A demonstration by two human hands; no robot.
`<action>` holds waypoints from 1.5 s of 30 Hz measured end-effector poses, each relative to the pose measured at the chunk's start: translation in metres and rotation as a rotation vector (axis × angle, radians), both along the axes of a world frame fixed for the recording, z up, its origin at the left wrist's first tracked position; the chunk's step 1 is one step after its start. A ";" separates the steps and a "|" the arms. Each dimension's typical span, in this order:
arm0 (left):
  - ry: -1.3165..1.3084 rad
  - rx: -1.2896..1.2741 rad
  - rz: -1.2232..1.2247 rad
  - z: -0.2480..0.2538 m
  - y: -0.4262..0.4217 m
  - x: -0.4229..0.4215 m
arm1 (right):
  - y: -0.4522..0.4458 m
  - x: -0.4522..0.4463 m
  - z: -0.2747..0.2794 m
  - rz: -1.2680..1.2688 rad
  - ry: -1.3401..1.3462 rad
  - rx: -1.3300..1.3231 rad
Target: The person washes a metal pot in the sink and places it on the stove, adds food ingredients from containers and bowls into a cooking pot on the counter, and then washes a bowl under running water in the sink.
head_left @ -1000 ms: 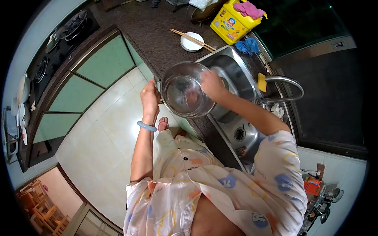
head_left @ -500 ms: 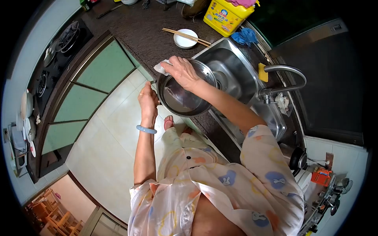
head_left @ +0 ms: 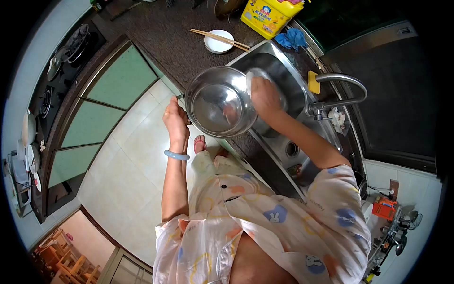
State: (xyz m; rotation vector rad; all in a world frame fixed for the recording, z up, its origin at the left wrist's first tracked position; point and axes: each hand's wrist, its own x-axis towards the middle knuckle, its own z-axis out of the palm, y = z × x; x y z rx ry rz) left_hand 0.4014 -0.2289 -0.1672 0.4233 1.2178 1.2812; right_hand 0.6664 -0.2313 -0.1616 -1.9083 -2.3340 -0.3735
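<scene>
Steel pot [head_left: 220, 102] held with its open mouth up toward the camera, at the front edge of the dark bench [head_left: 165, 52], just beside the sink [head_left: 291, 78]. Cannot tell from this view whether resting on that edge or hanging free. Inside, bare and shiny metal with a pinkish reflection on one side.

At the left side of the pot, grasping the handle [head_left: 180, 96] with the left hand [head_left: 176, 120], fingers closed around. On the same wrist, wearing a pale blue bangle [head_left: 176, 155].

At the opposite side, pinching a small white piece [head_left: 249, 83] against the rim with the right hand [head_left: 266, 97], fingers bent and closed upon it. Cloth or paper, cannot tell.

Farther on the bench, near the sink corner, a white bowl [head_left: 219, 43] with two chopsticks [head_left: 203, 33] laid across its rim. Behind, a yellow jug [head_left: 267, 18], and just beside it a crumpled blue cloth [head_left: 292, 39]. Over the sink, a curved metal tap [head_left: 347, 78], with a yellow sponge [head_left: 313, 82] at the tip of its spout. Below the pot, on the pale floor [head_left: 127, 151], one foot in a reddish sandal [head_left: 200, 143].
</scene>
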 end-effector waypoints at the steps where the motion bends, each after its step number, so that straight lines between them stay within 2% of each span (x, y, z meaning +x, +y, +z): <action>1: -0.001 0.007 -0.006 -0.001 0.000 -0.001 | -0.007 0.001 0.002 -0.054 0.084 -0.063; 3: 0.008 0.010 -0.007 -0.003 0.000 -0.004 | -0.023 -0.003 0.013 -0.103 0.178 -0.130; 5: -0.011 0.033 0.020 -0.007 0.001 -0.002 | -0.045 -0.013 0.033 0.023 -0.066 -0.267; 6: -0.014 0.027 0.029 -0.006 0.000 -0.001 | -0.056 -0.020 0.033 0.031 -0.062 -0.269; 8: -0.019 0.020 0.030 -0.004 -0.001 0.000 | -0.068 -0.038 0.031 0.062 0.084 -0.467; 9: -0.031 0.016 0.020 -0.003 -0.001 0.000 | -0.065 -0.044 0.035 0.070 0.090 -0.466; 11: -0.023 0.003 0.030 -0.003 -0.001 0.000 | -0.051 -0.056 0.046 0.242 0.341 -0.720; 12: -0.026 0.006 0.005 -0.003 -0.002 0.001 | -0.041 -0.061 0.005 0.201 0.409 -0.799; 13: -0.031 0.008 -0.020 -0.003 -0.002 0.000 | -0.030 -0.071 -0.010 0.206 0.411 -0.798; 15: -0.057 0.024 -0.010 -0.009 0.000 -0.001 | -0.008 -0.094 -0.024 0.076 1.072 -0.969; 17: -0.061 0.026 -0.006 -0.009 0.000 0.001 | 0.015 -0.116 -0.009 -0.233 1.513 -0.973; 18: -0.061 0.019 -0.018 -0.007 -0.001 0.000 | 0.025 -0.126 -0.003 -0.393 1.695 -0.877; 19: -0.057 0.019 -0.019 -0.006 -0.001 0.000 | 0.033 -0.132 0.001 -0.399 1.903 -0.812; 21: -0.035 0.002 -0.007 -0.004 -0.002 0.003 | 0.041 -0.147 0.002 -0.473 2.017 -0.743; 25: 0.038 0.011 0.017 -0.004 -0.002 0.006 | 0.013 -0.147 -0.003 -0.271 1.598 -0.980; 27: 0.017 0.051 -0.004 -0.004 -0.001 0.005 | -0.005 -0.128 -0.026 -0.028 1.118 -0.949; 28: 0.016 0.052 -0.002 -0.004 -0.001 0.004 | -0.009 -0.112 -0.023 -0.037 1.116 -0.948; 30: 0.007 0.047 0.010 -0.003 -0.001 0.004 | -0.018 -0.074 -0.009 0.378 0.680 -1.100; 32: 0.012 0.027 -0.014 -0.003 0.001 0.003 | -0.011 -0.051 0.021 0.391 0.180 -1.236; 33: 0.019 0.010 -0.037 -0.003 0.002 0.003 | -0.004 -0.031 0.010 0.535 -0.168 -1.161; 34: 0.019 0.007 -0.038 -0.002 0.003 0.003 | -0.001 -0.030 0.047 0.352 -0.284 -1.090; 36: 0.018 0.033 -0.087 0.001 0.006 0.004 | 0.016 -0.023 0.054 0.305 -0.598 -0.730; 37: 0.018 0.033 -0.090 0.000 0.007 0.004 | 0.025 -0.021 0.050 0.303 -0.596 -0.731; 39: 0.002 0.015 -0.091 -0.001 0.010 0.003 | 0.041 -0.024 0.034 0.409 -0.609 -0.463; 40: 0.005 0.015 -0.091 -0.003 0.011 0.002 | 0.046 -0.027 0.023 0.411 -0.606 -0.463; 42: 0.014 0.013 -0.101 -0.007 0.012 -0.002 | 0.053 -0.034 -0.004 0.436 -0.365 -0.232; 45: 0.013 0.027 -0.093 -0.009 0.011 -0.001 | 0.057 -0.040 -0.040 0.374 -0.274 -0.193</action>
